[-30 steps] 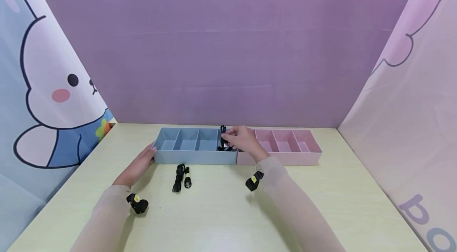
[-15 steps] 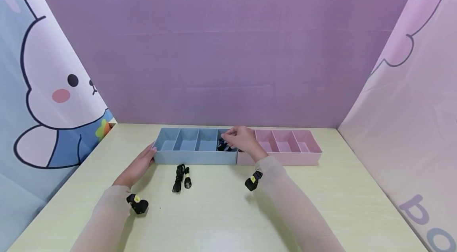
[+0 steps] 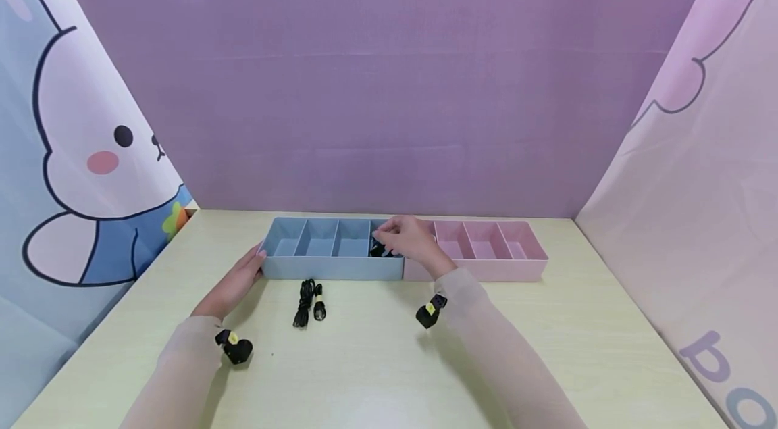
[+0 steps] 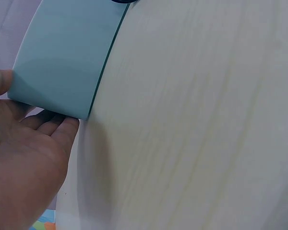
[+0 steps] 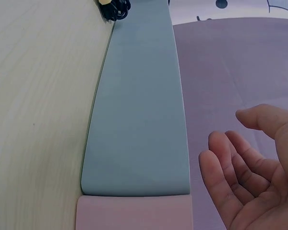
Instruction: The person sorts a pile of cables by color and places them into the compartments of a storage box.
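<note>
A light-blue divided box (image 3: 332,269) stands on the table, and its rightmost compartment holds a dark bundle (image 3: 379,248), apparently black cable, partly hidden by my right hand. That right hand (image 3: 408,240) is above this compartment; in the right wrist view its thumb and loosely bent fingers stand apart, holding nothing. My left hand (image 3: 237,280) grips the left end of the blue box. In the left wrist view the thumb (image 4: 1,81) lies at its top edge and the fingers are against the end wall. Two black cable bundles (image 3: 305,304) lie before the box.
A pink divided box (image 3: 480,271) adjoins the blue one on the right. The pale wooden table (image 3: 352,375) runs back to a purple cloth backdrop (image 3: 389,91). Printed curtains (image 3: 103,111) hang at both sides.
The black cable held upright in my right fingers has dropped into the rightmost blue compartment. My right fingers have let go and parted. The left hand has stayed in place.
</note>
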### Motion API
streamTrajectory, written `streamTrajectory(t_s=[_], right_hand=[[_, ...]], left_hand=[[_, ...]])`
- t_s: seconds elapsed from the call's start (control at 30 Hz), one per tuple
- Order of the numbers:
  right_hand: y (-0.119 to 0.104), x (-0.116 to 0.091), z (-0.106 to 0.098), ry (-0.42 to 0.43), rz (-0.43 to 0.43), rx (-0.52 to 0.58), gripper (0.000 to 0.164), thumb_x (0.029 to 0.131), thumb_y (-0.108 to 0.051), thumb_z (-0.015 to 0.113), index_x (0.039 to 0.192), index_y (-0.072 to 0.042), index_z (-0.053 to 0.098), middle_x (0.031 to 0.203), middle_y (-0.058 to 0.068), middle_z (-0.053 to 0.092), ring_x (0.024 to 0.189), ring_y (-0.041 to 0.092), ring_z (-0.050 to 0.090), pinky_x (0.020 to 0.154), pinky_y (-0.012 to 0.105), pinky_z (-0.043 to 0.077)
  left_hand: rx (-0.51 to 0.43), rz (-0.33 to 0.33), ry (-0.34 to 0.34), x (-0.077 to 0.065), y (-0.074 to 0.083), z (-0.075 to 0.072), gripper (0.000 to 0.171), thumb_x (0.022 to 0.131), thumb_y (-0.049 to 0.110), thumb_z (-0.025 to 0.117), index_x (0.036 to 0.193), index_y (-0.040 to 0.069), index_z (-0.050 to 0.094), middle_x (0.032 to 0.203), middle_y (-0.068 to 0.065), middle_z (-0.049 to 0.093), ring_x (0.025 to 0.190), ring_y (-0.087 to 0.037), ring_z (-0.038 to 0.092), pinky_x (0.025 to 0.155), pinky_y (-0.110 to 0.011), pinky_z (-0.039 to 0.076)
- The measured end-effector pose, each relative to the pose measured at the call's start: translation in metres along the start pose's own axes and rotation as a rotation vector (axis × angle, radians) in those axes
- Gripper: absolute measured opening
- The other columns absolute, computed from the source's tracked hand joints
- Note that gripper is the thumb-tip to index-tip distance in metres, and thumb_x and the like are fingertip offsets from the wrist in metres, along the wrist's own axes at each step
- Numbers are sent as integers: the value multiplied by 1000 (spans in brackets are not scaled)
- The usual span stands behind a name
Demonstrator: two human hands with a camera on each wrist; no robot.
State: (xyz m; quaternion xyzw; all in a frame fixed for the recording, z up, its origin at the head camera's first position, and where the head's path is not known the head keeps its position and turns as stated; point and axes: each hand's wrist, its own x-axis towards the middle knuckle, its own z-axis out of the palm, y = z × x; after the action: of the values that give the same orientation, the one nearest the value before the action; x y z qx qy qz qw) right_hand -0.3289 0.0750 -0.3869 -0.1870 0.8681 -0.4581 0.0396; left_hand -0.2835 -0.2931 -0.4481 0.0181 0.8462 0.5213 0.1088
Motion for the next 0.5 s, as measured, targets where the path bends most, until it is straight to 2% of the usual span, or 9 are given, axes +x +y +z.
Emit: streamTrajectory(t_s=[0.13, 0.27, 0.37, 0.5], right_hand=[[-3, -2, 2, -23, -15, -3, 24, 98, -32, 67, 111, -12, 73, 97, 15, 72, 79, 28, 68, 68, 33, 59], [-4, -3, 3, -44, -23, 6, 24, 98, -34, 66, 110, -14, 74, 98, 15, 72, 79, 29, 67, 71, 39, 60], [-4, -5, 4, -57, -29, 16, 26, 99, -33, 66, 111, -11, 74, 98, 15, 72, 82, 32, 68, 74, 44, 60], [-4, -6, 5, -71, -46, 39, 25, 99, -29, 65, 111, -9, 74, 95, 14, 72, 82, 34, 68, 75, 45, 60]], left_hand=[[1, -2, 1, 1, -1, 0, 71, 107, 55, 21, 161, 20, -8, 167, -12, -12, 151, -37, -4, 121, -55, 14], [2, -6, 1, 2, -1, 0, 70, 108, 55, 21, 161, 20, -9, 167, -12, -12, 151, -37, -3, 121, -55, 14], [1, -7, 2, 2, -1, 0, 70, 108, 54, 21, 161, 20, -9, 167, -12, -12, 151, -37, -3, 121, -55, 14], [1, -8, 2, 2, -1, 0, 70, 108, 54, 21, 161, 20, -9, 167, -11, -12, 151, -36, -3, 121, -54, 14]])
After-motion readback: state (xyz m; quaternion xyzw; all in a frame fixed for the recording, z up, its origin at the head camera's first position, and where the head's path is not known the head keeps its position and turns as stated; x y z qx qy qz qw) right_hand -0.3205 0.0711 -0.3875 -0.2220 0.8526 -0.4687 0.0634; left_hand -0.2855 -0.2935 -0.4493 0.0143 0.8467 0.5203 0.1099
